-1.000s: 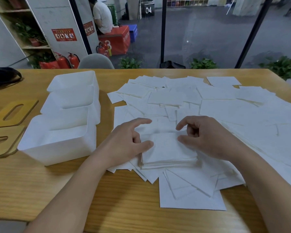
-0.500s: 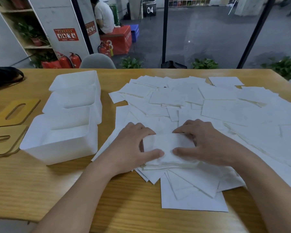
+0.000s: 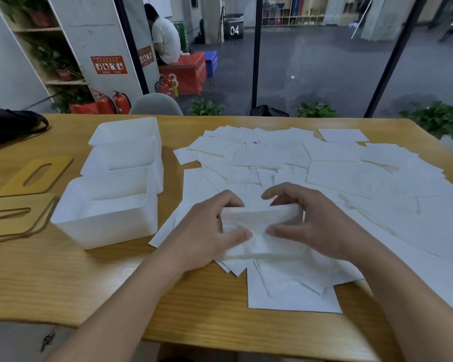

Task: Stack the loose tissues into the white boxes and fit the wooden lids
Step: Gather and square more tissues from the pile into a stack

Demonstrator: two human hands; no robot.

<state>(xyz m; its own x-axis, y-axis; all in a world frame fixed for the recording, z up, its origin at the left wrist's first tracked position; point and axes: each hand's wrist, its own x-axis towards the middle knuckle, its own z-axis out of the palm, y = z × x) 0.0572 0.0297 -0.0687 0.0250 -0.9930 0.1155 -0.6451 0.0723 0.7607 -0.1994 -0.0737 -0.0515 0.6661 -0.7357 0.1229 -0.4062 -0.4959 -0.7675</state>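
A small stack of tissues is gripped at centre frame by the left hand and right hand, fingers clamped on it. Next, transfer into the nearest white box, lower left, seems called for.

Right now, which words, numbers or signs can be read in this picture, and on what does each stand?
"04": black box on the floor, far back.
"3", partly hidden: red box.
Red signs on pillar: too blurred to read.
Tissues, white boxes, wooden lids: no text.
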